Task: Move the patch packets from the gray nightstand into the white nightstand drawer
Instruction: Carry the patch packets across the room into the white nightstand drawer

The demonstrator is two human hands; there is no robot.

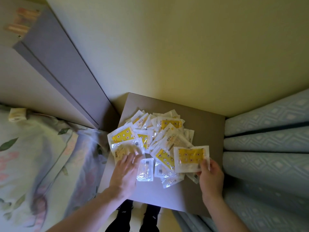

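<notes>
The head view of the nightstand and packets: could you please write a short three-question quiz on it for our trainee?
1. True or false: the right hand holds a packet with a yellow panel by its lower edge.
2. What does the left hand do? A) hangs idle beside the nightstand B) reaches onto a packet at the near left of the pile C) grips the curtain
3. Fill in: the pile of packets lies on the top of the ____ nightstand.

Key: 1 true; 2 B; 3 gray.
</notes>
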